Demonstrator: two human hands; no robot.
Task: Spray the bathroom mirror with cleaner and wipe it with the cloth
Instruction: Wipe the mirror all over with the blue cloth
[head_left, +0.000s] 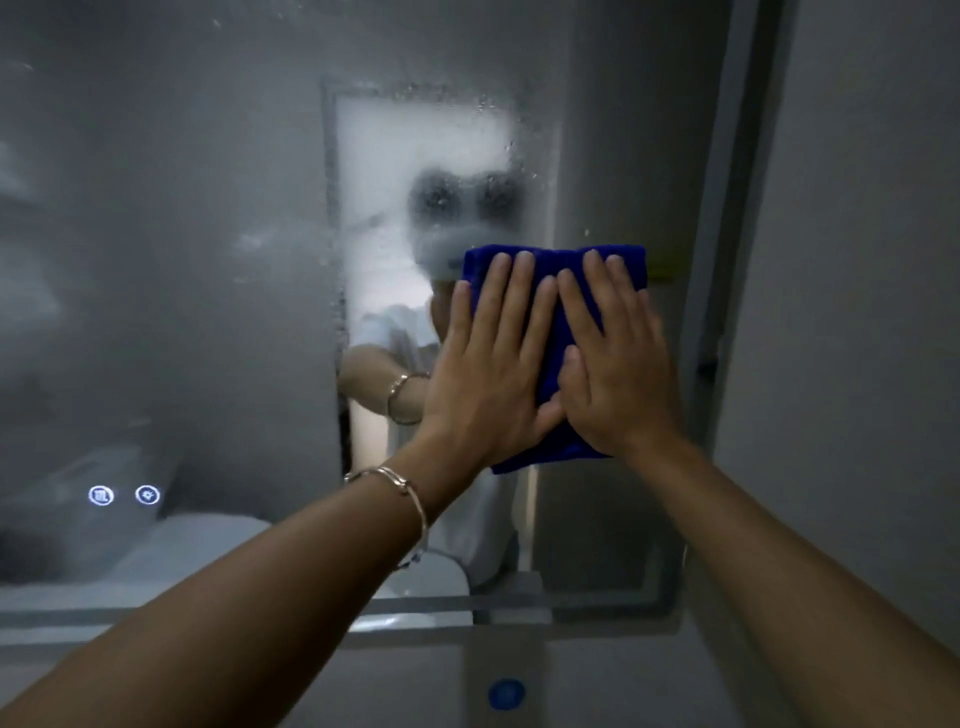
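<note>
Both hands, left hand (488, 364) and right hand (618, 358), lie flat with straight fingers, pressing the blue cloth (556, 317) against the mirror (182, 260). Paired palms spread pressure; droplets persist above the fingertips, unwiped.

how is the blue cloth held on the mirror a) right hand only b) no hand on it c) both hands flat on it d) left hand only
c: the left hand and right hand both press straight fingers flat on the blue cloth against the mirror.
</note>
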